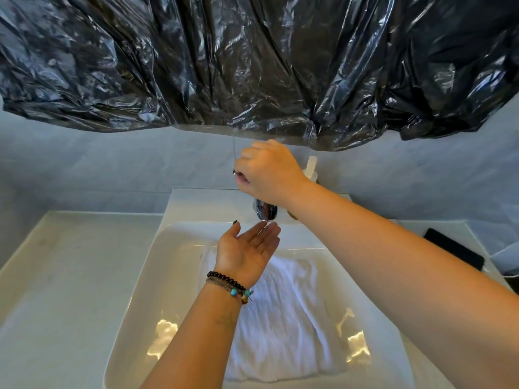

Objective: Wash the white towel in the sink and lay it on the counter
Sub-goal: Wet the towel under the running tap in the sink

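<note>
White counter (64, 276) runs along the left, w/ the sink (146, 276) set into it at centre. The white towel (280, 318) lies flat on the sink bottom, wet-looking, folds showing, partly hidden under the left forearm. Left hand (247, 248) is held palm up over the far end of the basin, fingers straight & relaxed, holding nothing, fingertips just below the chrome faucet (265, 211) spout. Beaded bracelets (229, 284) sit on the left wrist. Right hand (266, 171) is up above the faucet, fingers curled over its top; the handle itself is hidden under the hand, so can't tell exactly what it grips, but it looks clamped on the faucet. Whether water runs – can't tell. Just behind the right wrist stands a soap pump bottle (311, 168), mostly hidden. Far right on the counter lies a dark phone (455, 248). Black plastic sheet (252, 57) hangs across the whole wall above.
</note>
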A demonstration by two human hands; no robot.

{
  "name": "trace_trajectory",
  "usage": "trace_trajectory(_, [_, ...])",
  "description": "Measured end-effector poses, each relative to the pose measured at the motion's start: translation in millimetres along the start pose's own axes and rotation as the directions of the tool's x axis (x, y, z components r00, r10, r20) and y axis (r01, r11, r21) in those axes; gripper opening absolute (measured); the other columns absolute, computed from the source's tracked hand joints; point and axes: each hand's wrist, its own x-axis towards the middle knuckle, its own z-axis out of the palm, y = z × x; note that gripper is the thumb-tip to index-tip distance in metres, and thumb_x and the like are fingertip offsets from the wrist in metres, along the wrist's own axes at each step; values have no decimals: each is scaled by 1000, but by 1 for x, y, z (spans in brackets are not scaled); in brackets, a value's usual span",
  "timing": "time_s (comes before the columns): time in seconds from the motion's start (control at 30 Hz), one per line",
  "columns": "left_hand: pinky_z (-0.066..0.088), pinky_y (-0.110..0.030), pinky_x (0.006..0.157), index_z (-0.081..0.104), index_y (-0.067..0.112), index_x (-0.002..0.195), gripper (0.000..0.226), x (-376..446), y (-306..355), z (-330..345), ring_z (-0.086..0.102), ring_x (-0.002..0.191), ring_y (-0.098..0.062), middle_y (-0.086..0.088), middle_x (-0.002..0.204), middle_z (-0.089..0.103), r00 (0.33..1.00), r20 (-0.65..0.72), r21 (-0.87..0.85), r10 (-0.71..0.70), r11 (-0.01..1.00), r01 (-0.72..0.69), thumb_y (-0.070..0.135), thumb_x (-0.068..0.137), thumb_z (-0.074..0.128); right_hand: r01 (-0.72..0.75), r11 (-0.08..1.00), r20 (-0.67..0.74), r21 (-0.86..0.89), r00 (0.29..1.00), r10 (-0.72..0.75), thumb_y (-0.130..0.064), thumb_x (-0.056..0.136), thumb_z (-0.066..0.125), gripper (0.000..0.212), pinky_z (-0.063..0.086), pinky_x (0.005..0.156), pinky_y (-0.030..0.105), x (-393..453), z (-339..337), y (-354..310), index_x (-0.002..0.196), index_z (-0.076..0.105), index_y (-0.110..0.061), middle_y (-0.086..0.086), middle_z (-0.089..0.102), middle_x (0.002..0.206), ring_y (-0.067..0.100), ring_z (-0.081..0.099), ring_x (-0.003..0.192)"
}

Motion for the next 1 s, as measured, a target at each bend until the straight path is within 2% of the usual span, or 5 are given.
trace_trajectory(0.27, [48,-43,100,52,-9,122,44,6,-2,-16,61,114,-36,-26,128,59,1000,-22,20,0,1000,1,29,104,39,-394,734,-24,553,873,487,-17,85,68,7,53,65,26,-30,-23,7,87,74,-14,-2,69,79,11,61,70])
trace_trajectory(0.47, [49,-31,91,61,2,115,21,14,-5,-42,62,96,-23,-12,105,65,931,-199,594,307,793,-134,5,97,51,-650,-289,453,703,95,887,-4,90,56,11,49,68,33,-135,8,-54,82,63,-8,4,65,67,20,61,68])
trace_trajectory(0.57, [42,-24,96,48,15,140,41,16,-8,-79,49,125,-20,-5,138,52,863,9,984,506,147,-96,18,99,51,-914,11,579,405,266,771,-17,96,51,22,43,96,28,-181,48,-90,116,61,-17,3,64,119,22,56,119])
trace_trajectory(0.7, [5,-48,121,0,22,155,73,16,-23,-129,-11,150,-31,-11,163,-9,889,1,845,457,-476,244,40,100,43,-797,598,738,-80,356,573,-58,97,19,71,-11,118,48,-216,81,-106,156,3,-21,6,-16,162,26,-20,148])
trace_trajectory(1.0, [47,-39,94,46,14,118,59,7,-22,-148,52,102,-25,1,104,51,809,-196,981,555,99,169,35,74,80,-738,655,734,-161,355,580,-77,77,19,96,19,115,48,-230,74,-110,155,3,-24,6,-5,163,28,4,148])
